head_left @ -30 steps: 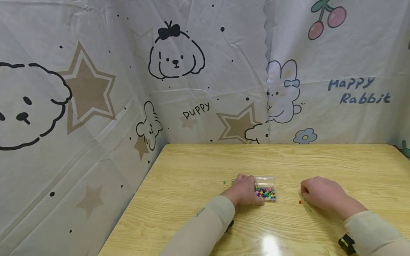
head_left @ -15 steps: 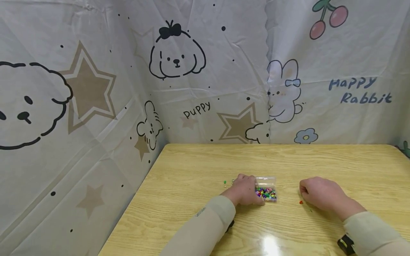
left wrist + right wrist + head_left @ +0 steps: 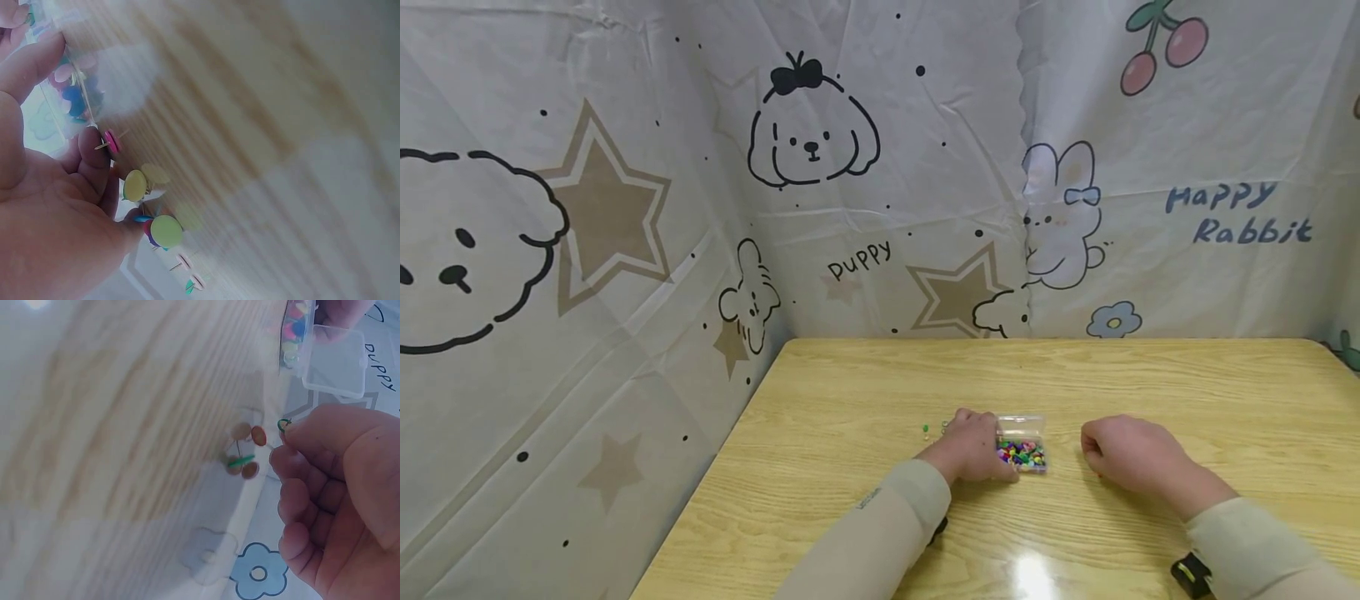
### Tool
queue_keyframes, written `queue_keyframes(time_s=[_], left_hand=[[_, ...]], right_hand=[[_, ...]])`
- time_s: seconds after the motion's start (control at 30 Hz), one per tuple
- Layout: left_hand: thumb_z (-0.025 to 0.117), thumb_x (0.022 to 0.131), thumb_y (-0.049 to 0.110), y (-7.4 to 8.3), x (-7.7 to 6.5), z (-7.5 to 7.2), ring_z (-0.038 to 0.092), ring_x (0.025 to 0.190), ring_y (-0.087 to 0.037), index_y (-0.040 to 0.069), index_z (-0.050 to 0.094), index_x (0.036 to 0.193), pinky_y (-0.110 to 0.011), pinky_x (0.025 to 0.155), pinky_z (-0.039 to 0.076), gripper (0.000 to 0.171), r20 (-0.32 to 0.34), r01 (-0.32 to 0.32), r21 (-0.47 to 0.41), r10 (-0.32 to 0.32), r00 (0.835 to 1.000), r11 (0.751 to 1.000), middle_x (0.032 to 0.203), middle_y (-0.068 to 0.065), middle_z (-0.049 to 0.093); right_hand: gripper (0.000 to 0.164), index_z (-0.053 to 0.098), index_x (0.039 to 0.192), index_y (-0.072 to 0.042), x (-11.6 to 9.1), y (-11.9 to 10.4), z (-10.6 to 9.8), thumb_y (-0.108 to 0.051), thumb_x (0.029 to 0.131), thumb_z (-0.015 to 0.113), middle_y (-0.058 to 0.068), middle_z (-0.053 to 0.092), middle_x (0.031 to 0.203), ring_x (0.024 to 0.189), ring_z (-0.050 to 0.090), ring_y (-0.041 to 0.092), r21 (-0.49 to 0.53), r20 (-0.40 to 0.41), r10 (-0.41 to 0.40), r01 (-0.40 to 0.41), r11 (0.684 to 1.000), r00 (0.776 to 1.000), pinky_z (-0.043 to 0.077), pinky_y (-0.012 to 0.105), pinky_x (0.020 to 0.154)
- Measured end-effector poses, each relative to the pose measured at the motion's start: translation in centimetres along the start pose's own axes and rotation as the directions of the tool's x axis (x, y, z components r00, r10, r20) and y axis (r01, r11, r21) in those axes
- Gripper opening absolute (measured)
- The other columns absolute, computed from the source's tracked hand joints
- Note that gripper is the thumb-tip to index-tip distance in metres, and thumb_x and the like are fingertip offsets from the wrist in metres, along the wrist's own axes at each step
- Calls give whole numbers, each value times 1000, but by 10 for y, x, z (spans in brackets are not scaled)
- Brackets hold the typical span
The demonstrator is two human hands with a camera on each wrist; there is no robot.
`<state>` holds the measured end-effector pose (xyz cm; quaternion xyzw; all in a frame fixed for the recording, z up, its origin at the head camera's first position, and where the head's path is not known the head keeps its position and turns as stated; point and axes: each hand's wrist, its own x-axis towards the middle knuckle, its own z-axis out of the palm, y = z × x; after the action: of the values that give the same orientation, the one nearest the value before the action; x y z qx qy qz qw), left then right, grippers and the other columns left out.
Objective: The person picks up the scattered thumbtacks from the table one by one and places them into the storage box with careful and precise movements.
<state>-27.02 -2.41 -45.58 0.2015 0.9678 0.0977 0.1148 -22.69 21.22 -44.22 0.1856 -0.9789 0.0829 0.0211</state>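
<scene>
A small clear plastic box [image 3: 1022,454] full of colourful thumbtacks lies on the table, its transparent lid [image 3: 1021,427] swung open at the far side. My left hand [image 3: 973,446] grips the box from its left side, and in the left wrist view its thumb and fingers lie along the box's wall. To the right of the box, my right hand [image 3: 1131,450] hovers just over the table. Between its thumb and index finger it pinches a green thumbtack [image 3: 284,425]; the other fingers are curled.
Several loose thumbtacks [image 3: 166,231] lie beside the left hand, pink, yellow and green among them. A few more, including a red thumbtack [image 3: 259,435] and a green-edged thumbtack [image 3: 241,460], lie near the right hand. A printed curtain [image 3: 850,208] hangs behind the wooden table [image 3: 865,375].
My right hand has shifted left toward the box, now mostly covering the red thumbtack on the table. The left hand and the box stay in place.
</scene>
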Motion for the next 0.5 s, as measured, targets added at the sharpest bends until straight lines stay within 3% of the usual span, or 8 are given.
queue_keyframes(time_s=[0.3,0.5], left_hand=[[79,66,58,0,1,0,34,121,-17,18,56,115,-35,92,43,68,-3,10,-16,-10,1000,1000,114,6,55],[79,66,58,0,0,-1,33,122,-17,18,56,114,-35,92,43,66,-1,11,-19,-11,1000,1000,115,6,55]], right_hand=[[18,54,70,-23,4,-10,1,-13,83,62,-9,49,62,55,42,11,9,8,-2,2,1000,1000,39,32,50],[20,53,68,-24,5,-16,0,-13,81,62,-11,49,61,54,41,10,4,-38,-48,48,999,998,39,32,47]])
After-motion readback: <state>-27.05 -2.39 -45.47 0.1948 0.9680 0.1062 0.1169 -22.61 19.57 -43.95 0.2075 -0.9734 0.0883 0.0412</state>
